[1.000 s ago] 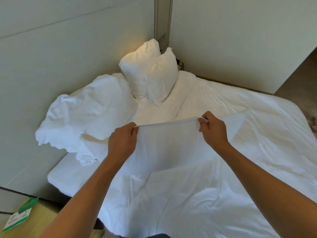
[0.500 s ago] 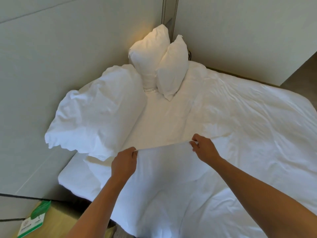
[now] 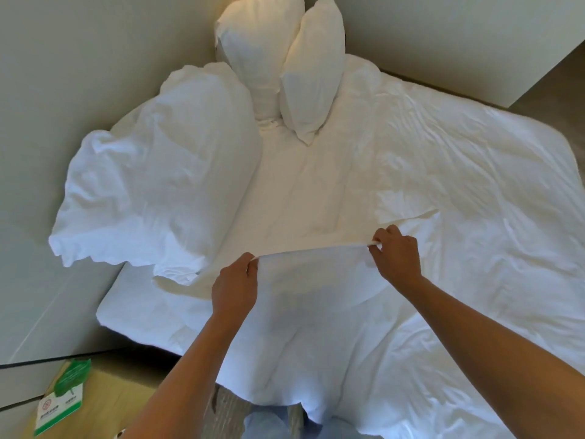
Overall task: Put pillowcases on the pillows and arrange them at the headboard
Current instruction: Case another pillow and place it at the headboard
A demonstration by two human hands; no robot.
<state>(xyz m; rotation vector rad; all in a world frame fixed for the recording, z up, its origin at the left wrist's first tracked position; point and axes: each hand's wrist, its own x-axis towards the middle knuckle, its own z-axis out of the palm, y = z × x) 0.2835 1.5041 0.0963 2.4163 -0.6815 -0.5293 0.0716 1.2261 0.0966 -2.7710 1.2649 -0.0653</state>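
White pillowcase (image 3: 310, 280) stretched flat over the bed (image 3: 474, 185), left hand (image 3: 234, 288) and right hand (image 3: 397, 258) each pinching its top edge; two pillows (image 3: 285, 58) propped at 12 o'clock.

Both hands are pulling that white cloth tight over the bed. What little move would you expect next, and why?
Probably parting the pillowcase's top edge to open its mouth. The left hand and right hand pinch that edge taut, low over the bed, and no pillow is in it yet. The big pillow by the wall looks the likeliest to go in, though I cannot tell whether it is already covered.
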